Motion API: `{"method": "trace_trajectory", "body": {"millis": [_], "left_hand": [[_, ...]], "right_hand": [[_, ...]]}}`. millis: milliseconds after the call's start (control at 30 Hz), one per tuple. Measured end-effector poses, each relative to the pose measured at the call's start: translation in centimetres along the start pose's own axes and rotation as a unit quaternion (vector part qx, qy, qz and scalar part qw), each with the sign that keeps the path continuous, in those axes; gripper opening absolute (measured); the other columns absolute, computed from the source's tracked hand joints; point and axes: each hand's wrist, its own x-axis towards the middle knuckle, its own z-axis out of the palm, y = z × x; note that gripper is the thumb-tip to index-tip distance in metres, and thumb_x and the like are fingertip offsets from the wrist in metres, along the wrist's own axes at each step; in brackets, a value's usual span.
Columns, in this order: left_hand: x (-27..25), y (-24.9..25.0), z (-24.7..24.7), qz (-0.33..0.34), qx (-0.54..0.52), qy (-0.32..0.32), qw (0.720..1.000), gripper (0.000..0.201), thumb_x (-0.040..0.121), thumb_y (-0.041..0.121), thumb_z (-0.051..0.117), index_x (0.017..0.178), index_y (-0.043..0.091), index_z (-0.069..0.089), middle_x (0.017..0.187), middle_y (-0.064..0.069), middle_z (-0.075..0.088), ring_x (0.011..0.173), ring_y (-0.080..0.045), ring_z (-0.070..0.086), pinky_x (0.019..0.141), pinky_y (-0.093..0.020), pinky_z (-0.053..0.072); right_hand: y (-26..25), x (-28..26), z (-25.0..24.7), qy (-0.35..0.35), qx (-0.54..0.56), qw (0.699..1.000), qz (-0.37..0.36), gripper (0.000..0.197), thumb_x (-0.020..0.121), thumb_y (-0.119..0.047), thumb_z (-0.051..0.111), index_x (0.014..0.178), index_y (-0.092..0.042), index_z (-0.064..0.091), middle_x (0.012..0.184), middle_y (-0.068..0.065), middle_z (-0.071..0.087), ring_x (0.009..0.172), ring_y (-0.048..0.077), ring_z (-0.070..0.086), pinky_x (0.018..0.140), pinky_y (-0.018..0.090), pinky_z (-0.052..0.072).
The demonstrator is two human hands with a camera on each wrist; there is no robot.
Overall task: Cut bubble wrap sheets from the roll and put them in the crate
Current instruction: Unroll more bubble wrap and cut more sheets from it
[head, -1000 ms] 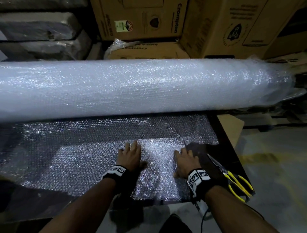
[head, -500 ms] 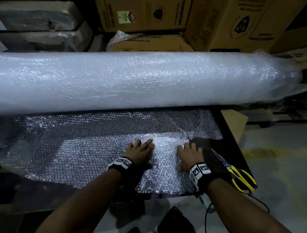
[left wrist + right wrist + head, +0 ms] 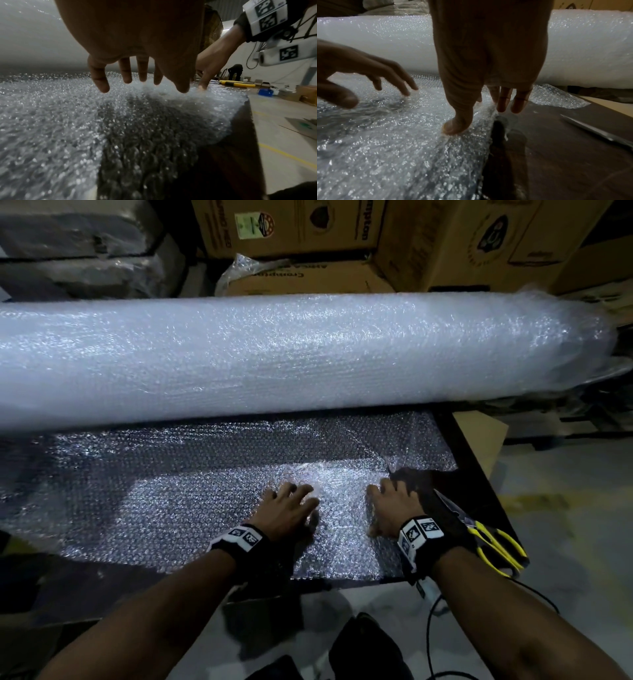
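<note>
roll (image 3: 291,354) behind sheet (image 3: 171,508) — hands on sheet | scissors (image 3: 486,535) right — boxes (image 3: 462,237) behind roll

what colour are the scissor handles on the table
Yellow with black trim; the scissors lie right of the right hand, clearest in the head view.

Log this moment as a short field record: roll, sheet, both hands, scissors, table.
roll: large bubble wrap roll lying across the far side of the table
sheet: unrolled bubble wrap sheet spread flat toward the person
left hand: left hand resting on the sheet, fingers spread
right hand: right hand pressing the sheet's right edge, thumb down
scissors: yellow-handled scissors lying right of the right hand, untouched
table: dark table
</note>
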Motion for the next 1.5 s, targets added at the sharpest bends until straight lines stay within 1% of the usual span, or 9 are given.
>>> {"method": "trace_trajectory", "body": {"millis": [167,333,500,667,767,933,1033,1200,1500], "left_hand": [[-2.1,1.5,0.7,-0.030,-0.007,-0.074,0.997,0.075,0.086,0.066,0.055,0.145,0.029,0.027,0.164,0.002,0.010,0.141,-0.032,0.025,0.100,-0.057,0.038],[-2.5,2.1,-0.1,-0.040,-0.016,-0.088,0.995,0.074,0.091,0.058,0.054,0.151,0.029,0.022,0.166,0.003,0.000,0.145,-0.032,0.017,0.107,-0.057,0.032],[-2.5,2.3,-0.4,-0.051,-0.022,-0.101,0.993,0.075,0.092,0.056,0.056,0.153,0.029,0.021,0.166,0.005,-0.002,0.146,-0.031,0.016,0.108,-0.058,0.031],[-2.2,2.2,-0.1,-0.049,-0.003,-0.090,0.995,0.061,0.098,0.041,0.052,0.151,0.028,0.025,0.166,0.003,0.003,0.141,-0.031,0.024,0.104,-0.059,0.038],[-2.4,2.3,-0.4,-0.066,0.006,-0.065,0.996,0.073,0.093,0.055,0.055,0.153,0.025,0.025,0.166,-0.001,0.009,0.143,-0.031,0.027,0.105,-0.056,0.036],[-3.1,3.7,-1.0,-0.033,0.028,0.003,0.999,0.060,0.075,0.056,0.076,0.119,0.017,0.065,0.137,-0.011,0.058,0.110,-0.037,0.062,0.074,-0.056,0.054],[-2.9,5.6,-1.4,-0.008,0.028,0.019,0.999,0.056,0.069,0.054,0.082,0.110,0.018,0.069,0.128,-0.010,0.063,0.104,-0.037,0.064,0.067,-0.055,0.055],[-1.4,10.7,-3.2,-0.028,0.004,-0.004,1.000,0.057,0.096,0.052,0.050,0.143,0.020,0.045,0.159,-0.005,0.028,0.140,-0.032,0.030,0.102,-0.051,0.036],[1.8,20.0,-3.9,-0.141,-0.033,-0.043,0.988,0.056,0.097,0.053,0.049,0.142,0.020,0.044,0.159,-0.004,0.026,0.140,-0.031,0.027,0.104,-0.051,0.035]], "right_hand": [[0.8,-0.6,0.1,-0.011,0.064,0.998,-0.014,0.076,0.084,-0.035,0.076,0.144,-0.016,0.034,0.156,0.014,0.021,0.137,0.040,0.026,0.104,0.057,0.037],[1.8,-3.3,1.5,0.085,0.092,0.990,-0.058,0.048,0.090,-0.035,0.065,0.134,-0.022,0.053,0.144,0.009,0.037,0.125,0.032,0.037,0.097,0.045,0.044],[1.9,-5.6,4.3,0.069,0.079,0.992,-0.063,0.038,0.091,-0.044,0.058,0.126,-0.028,0.055,0.132,0.003,0.042,0.117,0.027,0.039,0.093,0.042,0.045],[2.2,-5.7,4.7,0.122,0.129,0.982,-0.058,0.033,0.094,-0.042,0.056,0.120,-0.023,0.061,0.122,0.005,0.049,0.113,0.028,0.044,0.093,0.044,0.045],[4.1,-5.8,4.4,0.159,0.147,0.976,-0.013,0.025,0.095,-0.034,0.059,0.109,-0.015,0.067,0.110,0.010,0.057,0.107,0.031,0.049,0.095,0.041,0.042],[10.1,-7.5,5.0,0.169,0.143,0.974,0.056,0.008,0.086,-0.012,0.064,0.085,-0.008,0.071,0.090,0.017,0.068,0.089,0.039,0.064,0.079,0.043,0.052],[13.2,-9.1,5.5,0.144,0.126,0.976,0.104,0.013,0.085,-0.010,0.059,0.093,-0.007,0.069,0.094,0.020,0.064,0.088,0.042,0.063,0.074,0.043,0.051],[17.3,-10.5,6.9,0.096,0.121,0.978,0.142,0.032,0.093,-0.029,0.062,0.115,-0.006,0.064,0.117,0.024,0.058,0.108,0.044,0.057,0.088,0.043,0.048],[22.1,-10.2,7.6,0.050,0.137,0.989,0.035,0.045,0.093,-0.030,0.062,0.130,-0.007,0.051,0.128,0.018,0.054,0.117,0.037,0.055,0.093,0.037,0.044]]}}
